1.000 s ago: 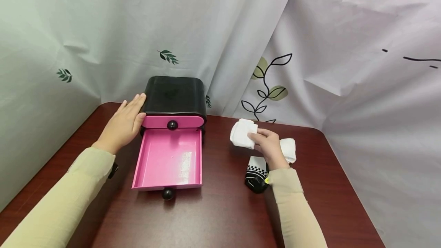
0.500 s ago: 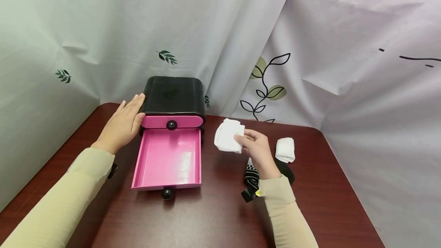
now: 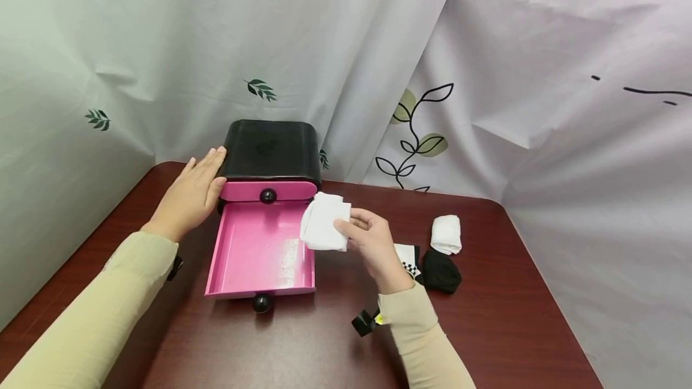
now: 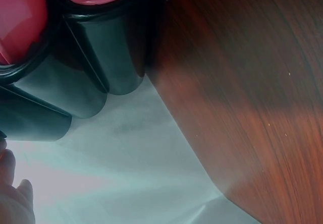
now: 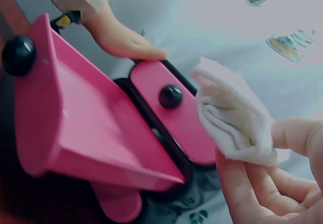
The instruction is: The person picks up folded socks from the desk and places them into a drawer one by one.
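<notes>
My right hand [image 3: 373,248] pinches a folded white sock [image 3: 321,224] between thumb and fingers, over the right edge of a pulled-out pink drawer [image 3: 251,251]. Ribbed, rolled layers of the sock show in the right wrist view. The drawer belongs to a small black drawer unit [image 3: 270,149] with round black knobs; nothing lies on its visible floor. Against the unit's upper left side rests my left hand [image 3: 186,200], fingers straight. Only a few fingers of it appear at the edge of the left wrist view.
Right of my right hand lie another folded white sock [image 3: 446,234], a black folded sock [image 3: 441,271] and a checkered white-and-black sock [image 3: 408,257], partly hidden by my wrist. A patterned white curtain [image 3: 346,65] hangs behind the brown table [image 3: 303,347].
My right hand has carried the folded white sock leftward from beside the other socks to the drawer's right edge. The black sock has come into view. My left hand stays at the unit.
</notes>
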Available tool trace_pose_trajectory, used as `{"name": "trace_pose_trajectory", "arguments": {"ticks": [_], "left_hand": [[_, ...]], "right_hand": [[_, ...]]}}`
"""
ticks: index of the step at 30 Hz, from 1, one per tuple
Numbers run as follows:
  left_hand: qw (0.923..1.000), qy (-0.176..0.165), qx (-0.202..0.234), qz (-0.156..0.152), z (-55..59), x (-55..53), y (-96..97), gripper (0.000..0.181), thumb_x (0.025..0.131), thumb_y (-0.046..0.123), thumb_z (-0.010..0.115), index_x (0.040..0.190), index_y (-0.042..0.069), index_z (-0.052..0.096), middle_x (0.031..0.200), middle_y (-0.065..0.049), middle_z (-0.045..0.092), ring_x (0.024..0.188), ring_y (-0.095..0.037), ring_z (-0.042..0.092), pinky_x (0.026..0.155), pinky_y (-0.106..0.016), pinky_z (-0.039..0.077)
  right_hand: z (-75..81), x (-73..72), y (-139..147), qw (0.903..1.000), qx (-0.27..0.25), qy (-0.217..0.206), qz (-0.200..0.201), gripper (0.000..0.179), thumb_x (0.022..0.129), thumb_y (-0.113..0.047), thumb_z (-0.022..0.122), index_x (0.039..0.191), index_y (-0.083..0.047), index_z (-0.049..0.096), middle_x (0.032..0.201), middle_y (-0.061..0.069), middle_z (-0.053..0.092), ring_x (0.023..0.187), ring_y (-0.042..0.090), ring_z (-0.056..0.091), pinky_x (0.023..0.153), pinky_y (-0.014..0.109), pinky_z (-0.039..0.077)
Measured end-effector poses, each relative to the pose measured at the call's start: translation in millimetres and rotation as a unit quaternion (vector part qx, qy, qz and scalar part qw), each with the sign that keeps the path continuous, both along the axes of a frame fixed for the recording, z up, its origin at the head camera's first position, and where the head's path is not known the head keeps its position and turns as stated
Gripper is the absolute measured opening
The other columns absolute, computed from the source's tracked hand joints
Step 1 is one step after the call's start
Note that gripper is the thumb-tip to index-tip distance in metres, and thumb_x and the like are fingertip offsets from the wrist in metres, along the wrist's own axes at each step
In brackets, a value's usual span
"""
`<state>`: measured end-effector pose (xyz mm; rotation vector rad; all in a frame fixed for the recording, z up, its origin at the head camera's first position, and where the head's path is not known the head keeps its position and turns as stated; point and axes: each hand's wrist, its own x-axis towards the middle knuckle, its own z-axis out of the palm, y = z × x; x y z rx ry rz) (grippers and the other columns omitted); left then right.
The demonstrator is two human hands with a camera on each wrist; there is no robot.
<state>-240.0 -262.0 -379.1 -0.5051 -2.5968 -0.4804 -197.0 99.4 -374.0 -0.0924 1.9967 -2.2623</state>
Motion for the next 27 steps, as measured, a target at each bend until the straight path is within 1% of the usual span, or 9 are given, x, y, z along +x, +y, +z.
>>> {"name": "trace_pose_trajectory", "arguments": {"ticks": [5,8,16,20,24,27], "left_hand": [[1.0000,0.002,0.001,-0.002,0.3,-0.1,-0.3,0.059,0.109,0.030,0.040,0.158,-0.002,0.029,0.161,-0.022,0.033,0.151,-0.036,0.027,0.126,-0.046,0.007],[1.0000,0.000,0.001,-0.002,-0.4,-0.7,-0.2,0.060,0.109,0.030,0.040,0.158,-0.002,0.029,0.161,-0.022,0.033,0.151,-0.035,0.027,0.126,-0.046,0.008],[1.0000,0.002,0.005,0.000,-2.5,-1.4,0.6,0.060,0.109,0.032,0.041,0.158,-0.001,0.029,0.160,-0.022,0.033,0.151,-0.036,0.027,0.126,-0.045,0.007],[1.0000,0.004,0.006,0.002,-2.2,-0.6,0.6,0.061,0.109,0.032,0.040,0.158,-0.002,0.029,0.160,-0.023,0.034,0.151,-0.037,0.028,0.126,-0.045,0.008],[0.9999,0.005,0.009,0.000,-1.6,-0.1,0.9,0.061,0.109,0.032,0.040,0.157,-0.002,0.029,0.160,-0.023,0.034,0.151,-0.037,0.028,0.126,-0.045,0.008],[0.9999,0.007,0.011,-0.001,-1.7,0.4,0.8,0.060,0.109,0.032,0.040,0.157,-0.002,0.029,0.160,-0.023,0.034,0.150,-0.037,0.028,0.126,-0.045,0.007]], "right_hand": [[-5.1,4.3,-20,0.9996,-0.006,-0.005,0.028,0.033,0.092,-0.003,0.070,0.121,0.012,0.063,0.097,0.012,0.071,0.080,0.016,0.070,0.072,0.033,0.062],[-8.8,6.2,-30,0.9992,-0.003,-0.004,0.040,0.033,0.092,-0.003,0.070,0.121,0.011,0.064,0.097,0.013,0.072,0.080,0.016,0.070,0.072,0.033,0.062],[-16.0,10.1,-58,0.9985,0.020,0.001,0.050,0.031,0.090,-0.003,0.072,0.118,0.009,0.067,0.093,0.011,0.071,0.079,0.015,0.069,0.073,0.033,0.062],[-18.3,12.1,-72,0.9982,0.033,0.007,0.051,0.029,0.088,-0.001,0.072,0.115,0.009,0.067,0.092,0.013,0.072,0.077,0.015,0.069,0.072,0.033,0.062],[-20.8,12.8,-84,0.9967,0.067,0.019,0.042,0.025,0.087,0.000,0.072,0.111,0.008,0.069,0.090,0.012,0.073,0.075,0.014,0.070,0.068,0.031,0.062],[-24.5,11.9,-92,0.9921,0.115,0.036,0.035,0.023,0.087,0.000,0.073,0.109,0.007,0.071,0.086,0.008,0.072,0.074,0.011,0.069,0.065,0.028,0.061]]}}
